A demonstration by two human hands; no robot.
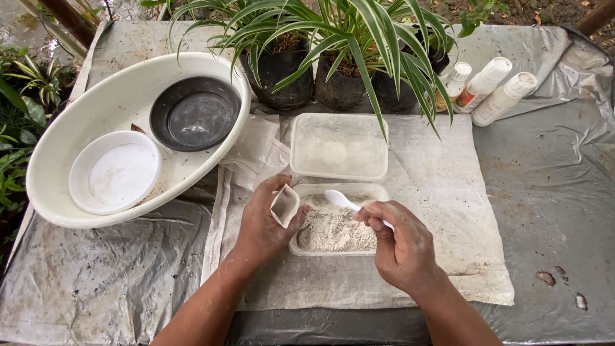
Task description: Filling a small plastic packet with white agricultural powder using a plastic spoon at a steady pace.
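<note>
Three white squeeze bottles [490,88] lie tilted at the far right of the table, just beside the potted plants [339,57]; white caps, one with an orange-red label patch [467,97]. Clear zip bags [256,154] lie flat between the white basin [70,147] and the plastic lid [338,146]. Small clear bag [284,205] is held open in the left hand [266,224], above the edge of the clear rectangular tub [336,227] of grey-white powder. No signs or screens.

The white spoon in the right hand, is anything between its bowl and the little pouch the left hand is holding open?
Nothing visible. The white spoon hovers over the powder tub, with open space to the pouch in the left hand.
</note>
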